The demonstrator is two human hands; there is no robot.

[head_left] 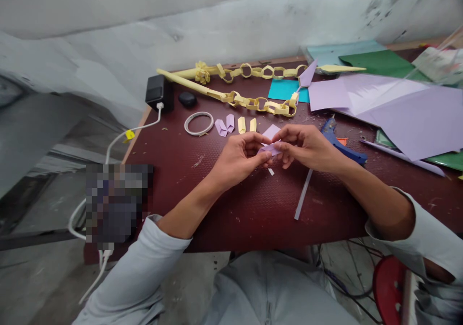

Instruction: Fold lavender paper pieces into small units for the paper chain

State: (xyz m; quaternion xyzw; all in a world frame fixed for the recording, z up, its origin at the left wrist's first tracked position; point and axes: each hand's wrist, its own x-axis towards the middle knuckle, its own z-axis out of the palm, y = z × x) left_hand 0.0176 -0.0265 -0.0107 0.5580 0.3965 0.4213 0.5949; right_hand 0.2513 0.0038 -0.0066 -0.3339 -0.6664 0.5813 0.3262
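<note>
Between my two hands is a small piece of folded purple paper [269, 149], pinched at both ends. My left hand [243, 155] grips its left side with thumb and fingers closed. On the right side, my right hand [302, 146] pinches the paper between thumb and forefinger. Just beyond the fingers lies another purple paper piece [272, 131], partly hidden by them. Left of it are folded yellow pieces [241, 125] and folded purple pieces [221, 127]. A white scrap [271, 171] rests on the table below my fingers.
A blue glue gun [340, 142] and a white strip [303, 197] are near my right forearm. Yellow paper chains [260, 104], a tape roll [198, 123] and a black charger [157, 91] stand behind. Purple sheets [423, 117] cover the right side of the maroon table [217, 214].
</note>
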